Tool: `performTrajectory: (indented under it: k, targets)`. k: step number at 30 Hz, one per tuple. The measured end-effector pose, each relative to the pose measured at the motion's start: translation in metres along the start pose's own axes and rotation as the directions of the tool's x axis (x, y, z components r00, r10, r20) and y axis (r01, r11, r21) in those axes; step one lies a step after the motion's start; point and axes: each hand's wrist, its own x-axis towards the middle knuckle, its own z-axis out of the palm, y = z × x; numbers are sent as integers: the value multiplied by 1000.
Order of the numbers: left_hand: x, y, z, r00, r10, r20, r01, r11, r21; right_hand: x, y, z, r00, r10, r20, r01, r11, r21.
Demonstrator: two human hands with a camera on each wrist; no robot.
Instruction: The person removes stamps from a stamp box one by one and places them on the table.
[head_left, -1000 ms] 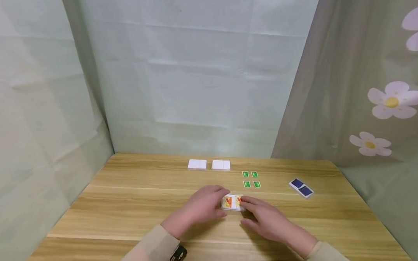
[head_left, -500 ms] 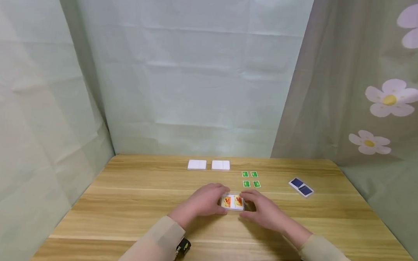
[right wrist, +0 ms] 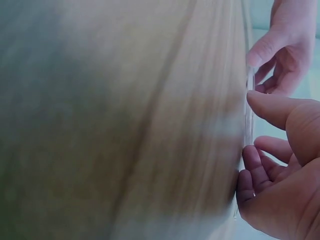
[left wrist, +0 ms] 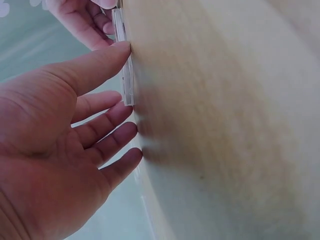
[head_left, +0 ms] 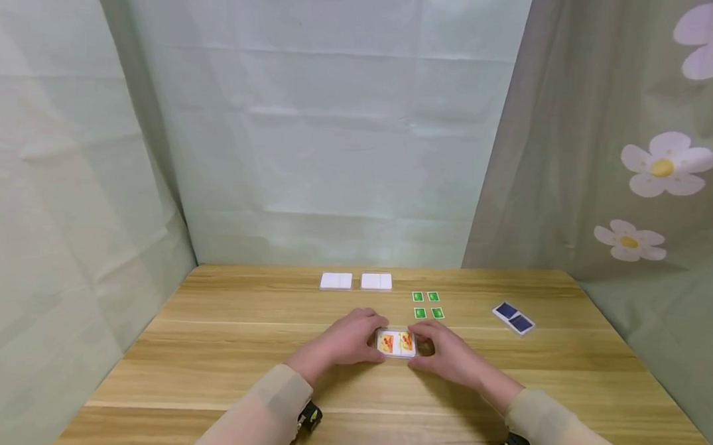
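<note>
A flat, clear-edged card tray [head_left: 396, 344] lies on the table with two small orange-and-yellow picture cards side by side in it. My left hand [head_left: 351, 337] holds its left end, thumb at the near edge and fingers at the far edge. At the other end my right hand [head_left: 449, 355] holds the tray the same way. In the left wrist view the tray's thin clear side [left wrist: 127, 75] shows beside my left thumb, with the other fingers spread at the tabletop. The right wrist view shows my right thumb [right wrist: 272, 107] against the tray's edge, its fingers partly curled.
Two white trays [head_left: 337, 281] lie near the table's back edge. Several green square cards [head_left: 420, 313] are set out just behind my right hand. A white tray with two dark blue squares [head_left: 513, 319] lies angled farther right. Curtains [head_left: 336, 148] hang around the table.
My right hand's fingers have moved off the right picture card to the tray's right end, uncovering that card. My left hand has stayed at the left end.
</note>
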Motion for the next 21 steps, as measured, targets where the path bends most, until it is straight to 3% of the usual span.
performTrajectory:
  k: [21]
  targets:
    - [2,-7,0,1000,3,7,-3,999,-41,9,1,4,999,-36,-6,36,998,-48]
